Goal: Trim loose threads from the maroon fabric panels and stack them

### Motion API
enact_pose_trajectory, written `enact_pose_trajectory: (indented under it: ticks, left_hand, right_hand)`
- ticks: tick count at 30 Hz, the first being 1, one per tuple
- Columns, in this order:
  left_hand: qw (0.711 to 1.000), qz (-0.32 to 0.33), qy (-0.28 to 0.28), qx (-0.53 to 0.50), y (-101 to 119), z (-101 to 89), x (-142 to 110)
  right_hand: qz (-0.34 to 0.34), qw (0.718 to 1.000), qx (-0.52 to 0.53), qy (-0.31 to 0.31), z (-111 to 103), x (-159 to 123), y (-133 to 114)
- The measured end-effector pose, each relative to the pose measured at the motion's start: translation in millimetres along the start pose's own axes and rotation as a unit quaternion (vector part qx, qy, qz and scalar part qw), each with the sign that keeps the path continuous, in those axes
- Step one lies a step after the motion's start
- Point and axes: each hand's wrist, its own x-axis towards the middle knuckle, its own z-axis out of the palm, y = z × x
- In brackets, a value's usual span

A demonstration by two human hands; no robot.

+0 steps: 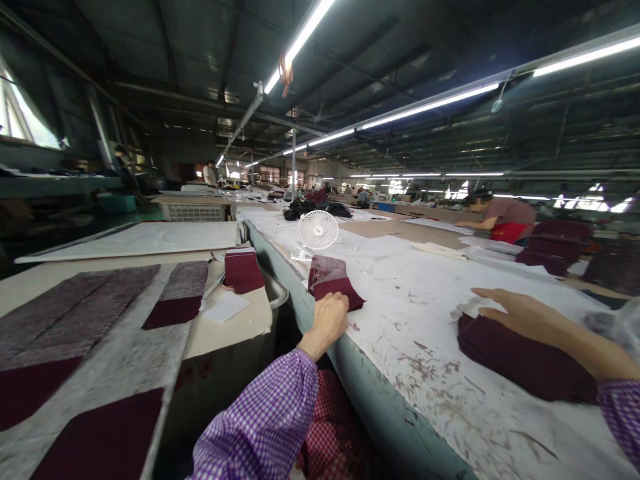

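My left hand (330, 320), in a purple checked sleeve, is at the near edge of the long table. Its fingers are curled closed on a maroon fabric piece (343, 288) that has a greyish, speckled patch at its far end; the fingertips are partly hidden. Farther right, my right hand (533, 321) reaches over a stack of dark maroon fabric pieces (520, 363). Its thumb and fingers are apart, and the palm is just above or lightly on the stack; which of these I cannot tell.
A white fan (317, 231) stands beyond my left hand. Threads and scraps litter the white table cover (400, 333). Across a gap, the left table (220, 230) carries maroon and speckled fabric panels (75, 307). A person (507, 217) bends over the table's far right side, near stacked maroon fabric (555, 243).
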Motion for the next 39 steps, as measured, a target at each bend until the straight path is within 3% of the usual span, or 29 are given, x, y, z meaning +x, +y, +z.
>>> enact_pose_trajectory:
  ticks: [2,6,9,12,15,20,22,27,33,39]
  left_hand:
    - [1.0,-0.012,0.008,-0.013,-3.9,1.3,3.2]
    - [0.999,-0.008,0.021,-0.05,-9.4,3.3,6.8]
    - [0.996,-0.004,0.038,-0.084,-14.6,4.7,7.9]
    - [0.99,0.0,0.059,-0.126,-22.8,5.1,8.6]
    - [0.983,-0.006,0.089,-0.16,-30.2,4.9,5.6]
    - [0.958,0.024,0.259,-0.121,-28.4,6.7,-16.7]
    - [0.958,0.041,0.278,-0.055,-24.1,7.0,-27.2]
    - [0.984,0.054,0.169,0.005,-17.6,4.7,-31.8]
    - [0.997,0.028,0.065,0.021,-20.8,5.0,-18.5]
    - [0.998,0.052,0.01,0.025,-24.1,1.4,-13.0]
  right_hand:
    - [-0.007,0.998,-0.055,0.037,20.0,21.6,-48.3]
    - [-0.166,0.983,-0.064,-0.037,70.7,71.7,-146.2]
    - [-0.148,0.987,-0.028,-0.059,103.4,103.3,-183.7]
    - [-0.104,0.993,0.005,-0.063,122.6,127.2,-187.7]
    - [-0.098,0.99,0.054,-0.082,130.3,142.0,-174.7]
    - [-0.069,0.983,0.146,-0.091,138.7,147.6,-152.2]
    - [-0.048,0.981,0.174,-0.073,144.2,146.9,-147.0]
    - [-0.013,0.976,0.217,-0.034,151.4,143.8,-144.0]
    - [-0.058,0.972,0.216,-0.077,137.3,137.8,-167.3]
    - [-0.019,0.989,0.141,0.029,134.5,147.8,-194.3]
